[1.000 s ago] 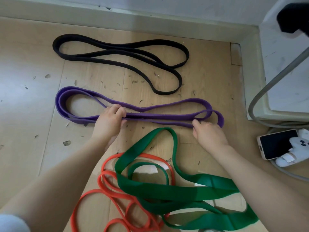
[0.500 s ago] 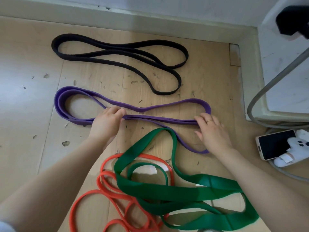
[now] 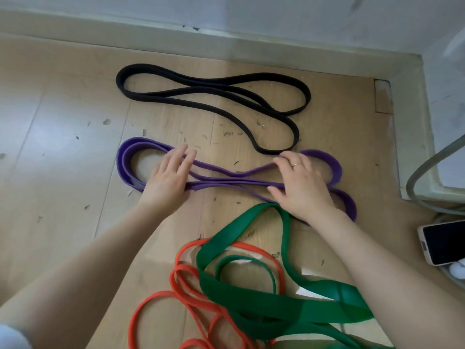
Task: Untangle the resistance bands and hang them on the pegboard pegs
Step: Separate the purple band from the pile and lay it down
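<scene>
A purple resistance band (image 3: 234,175) lies folded in long loops across the wooden floor. My left hand (image 3: 169,178) lies flat on its left part, fingers straight. My right hand (image 3: 300,182) presses flat on its right part, fingers spread, a ring on one finger. A black band (image 3: 214,93) lies in loops farther away, near the wall. Close to me a wide green band (image 3: 254,295) is tangled with a thin orange band (image 3: 176,280). No pegboard shows.
A skirting board (image 3: 226,44) runs along the far wall. At the right stand a white base with a grey tube (image 3: 427,162), a phone (image 3: 442,240) and cables. The floor (image 3: 63,147) at the left is bare wood with scuff marks.
Both hands went from gripping the purple band to lying flat on it. The right end of the band now spreads into two loops. The camera tilted, shifting the scene right and down.
</scene>
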